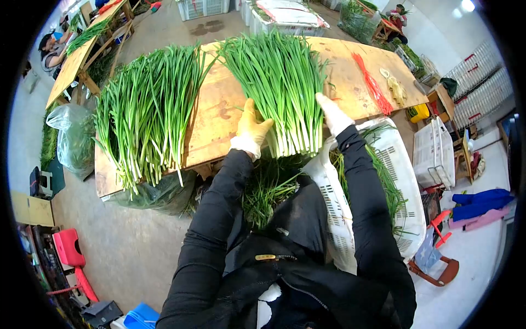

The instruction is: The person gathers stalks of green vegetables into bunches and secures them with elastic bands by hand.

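A thick bunch of garlic chives (274,82) lies on the wooden table (216,118) in front of me, its pale cut ends toward me. At its left side, near the stem ends, my gloved left hand (252,129) touches it with the thumb stretched out. My gloved right hand (333,114) rests flat along the other side, fingers extended and partly turned from view. To the left, a second, looser pile of garlic chives (156,109) hangs slightly over the table's near edge.
Red ties (372,85) and a pale glove (393,86) lie on the right of the table. White crates (394,175) with greens stand beside my right arm. Loose leaves (268,189) are below the edge. A plastic bag (72,137) stands left; other people work farther back.
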Demonstrator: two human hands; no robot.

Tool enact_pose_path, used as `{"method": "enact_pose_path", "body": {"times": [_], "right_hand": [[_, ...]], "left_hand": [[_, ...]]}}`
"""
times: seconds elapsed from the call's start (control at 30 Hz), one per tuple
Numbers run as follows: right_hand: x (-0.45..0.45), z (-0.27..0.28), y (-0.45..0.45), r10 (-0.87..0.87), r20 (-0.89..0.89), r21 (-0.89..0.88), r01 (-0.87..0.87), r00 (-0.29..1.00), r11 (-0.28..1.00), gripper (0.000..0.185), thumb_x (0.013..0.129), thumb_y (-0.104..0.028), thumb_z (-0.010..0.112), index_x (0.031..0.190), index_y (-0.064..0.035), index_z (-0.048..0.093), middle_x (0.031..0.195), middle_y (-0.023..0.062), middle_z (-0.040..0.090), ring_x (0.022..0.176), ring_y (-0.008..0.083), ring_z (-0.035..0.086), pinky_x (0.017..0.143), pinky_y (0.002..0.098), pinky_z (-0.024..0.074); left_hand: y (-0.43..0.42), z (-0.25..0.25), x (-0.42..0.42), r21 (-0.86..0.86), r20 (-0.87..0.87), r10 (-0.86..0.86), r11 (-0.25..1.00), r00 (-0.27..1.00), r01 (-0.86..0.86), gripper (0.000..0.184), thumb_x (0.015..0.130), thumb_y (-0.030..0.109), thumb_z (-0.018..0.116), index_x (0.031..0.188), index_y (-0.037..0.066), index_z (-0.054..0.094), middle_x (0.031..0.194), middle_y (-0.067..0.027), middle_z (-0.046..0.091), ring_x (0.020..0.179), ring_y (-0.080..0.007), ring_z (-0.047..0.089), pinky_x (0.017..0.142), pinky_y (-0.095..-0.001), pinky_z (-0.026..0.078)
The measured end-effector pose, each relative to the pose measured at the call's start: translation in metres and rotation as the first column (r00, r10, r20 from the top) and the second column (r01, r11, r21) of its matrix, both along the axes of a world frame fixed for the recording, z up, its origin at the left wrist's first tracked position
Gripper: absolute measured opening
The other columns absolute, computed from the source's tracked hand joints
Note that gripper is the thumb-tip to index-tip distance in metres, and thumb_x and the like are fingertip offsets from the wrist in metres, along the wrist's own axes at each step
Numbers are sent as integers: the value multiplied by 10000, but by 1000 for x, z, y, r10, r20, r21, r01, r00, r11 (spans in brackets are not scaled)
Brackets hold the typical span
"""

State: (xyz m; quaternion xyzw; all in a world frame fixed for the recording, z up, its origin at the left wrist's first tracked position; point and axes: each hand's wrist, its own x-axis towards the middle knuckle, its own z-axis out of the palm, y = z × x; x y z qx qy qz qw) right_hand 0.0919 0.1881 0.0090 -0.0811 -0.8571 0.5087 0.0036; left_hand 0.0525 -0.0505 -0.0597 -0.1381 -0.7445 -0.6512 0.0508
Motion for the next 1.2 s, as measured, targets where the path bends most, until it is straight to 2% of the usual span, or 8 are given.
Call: {"method": "enact_pose_path", "body": {"times": [0.13,0.4,0.73,0.87,0.93,1.0,1.13,1.2], "right_hand": [[12,23,-51,-64,-2,472,57,998,880,877,819,-562,386,1337,49,29,1366,285,143,1273,362,195,1039,338,195],[16,2,-34,-100,-159,189,130,982,973,747,852,-542,332,1355,-24,140,1379,192,224,1265,307,253,1026,333,220],[19,-5,-35,-59,-162,229,96,985,969,915,779,-663,339,1366,-66,-28,1405,216,85,1299,344,109,1053,361,140],[20,-3,-4,-88,-140,191,114,986,975,872,777,-675,325,1375,-93,72,1406,161,162,1282,332,193,1042,347,186],[13,-17,18,-35,-226,-38,27,974,999,648,860,-476,409,1329,-48,279,1368,130,289,1274,229,251,1029,300,195],[21,11,15,-121,74,-423,141,990,895,519,877,-344,421,1314,-81,330,1357,131,306,1260,242,278,1012,345,225],[-12,-50,60,-64,35,-627,72,997,775,564,735,3,399,1295,-31,343,1298,109,388,839,88,471,766,230,381],[-16,-63,56,-10,-136,-421,-48,991,906,584,721,61,369,1299,3,308,1312,143,366,1094,172,443,933,250,322]], "left_hand": [[6,63,11,32,34,-61,998,998,60,650,738,-17,572,1310,-17,262,1137,-123,491,694,-88,518,655,-193,460],[43,78,2,-549,-312,-118,832,943,-77,615,759,87,545,1304,50,261,1067,-207,494,886,-334,538,747,-374,462],[19,109,19,-260,-248,-185,958,951,119,399,845,119,502,1202,-29,404,1244,-184,422,1173,-252,393,1008,-313,279],[-46,42,4,-178,-357,162,955,920,-237,304,804,159,507,1085,46,485,1044,-187,535,976,-284,517,830,-364,425],[-83,37,28,-647,-416,272,582,868,-493,296,772,182,522,1042,64,531,955,-156,573,911,-253,536,791,-342,424],[-90,19,23,-264,219,437,887,873,-378,258,732,213,545,939,67,595,908,-146,579,857,-237,540,746,-321,422],[-67,38,39,-725,-237,214,610,948,-319,367,718,291,598,1037,117,547,1016,-121,524,824,-231,532,745,-313,431],[-51,44,39,-700,-209,274,628,939,-339,453,714,350,631,1080,117,500,1077,-120,486,870,-260,499,753,-357,424]]}}
